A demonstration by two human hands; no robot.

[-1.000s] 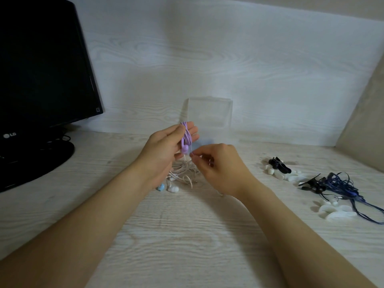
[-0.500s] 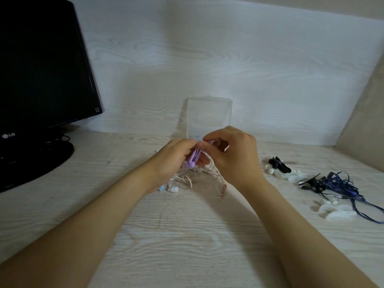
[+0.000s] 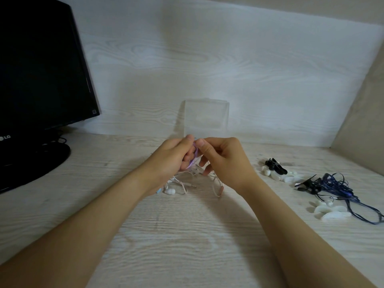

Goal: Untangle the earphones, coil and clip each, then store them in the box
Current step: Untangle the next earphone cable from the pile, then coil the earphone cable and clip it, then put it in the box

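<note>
My left hand (image 3: 172, 156) and my right hand (image 3: 224, 161) meet above the desk, both pinching a coiled purple earphone cord (image 3: 193, 159) between thumbs and fingers. Under them lies a loose tangle of white earphones (image 3: 182, 183) with a white earbud (image 3: 170, 191) and a jack plug on the desk. The clear plastic box (image 3: 206, 117) stands upright against the back wall just behind my hands. A tangled dark blue earphone set (image 3: 336, 188) lies at the right.
A black monitor (image 3: 39, 65) on its round base fills the left. Black clips (image 3: 275, 167) and several white clips (image 3: 330, 213) lie at the right near the blue cord. A beige side wall (image 3: 365, 121) closes off the right.
My right hand has come up from the white tangle to meet my left hand at the purple coil. Both hands have dropped lower and now pinch the coil together.
</note>
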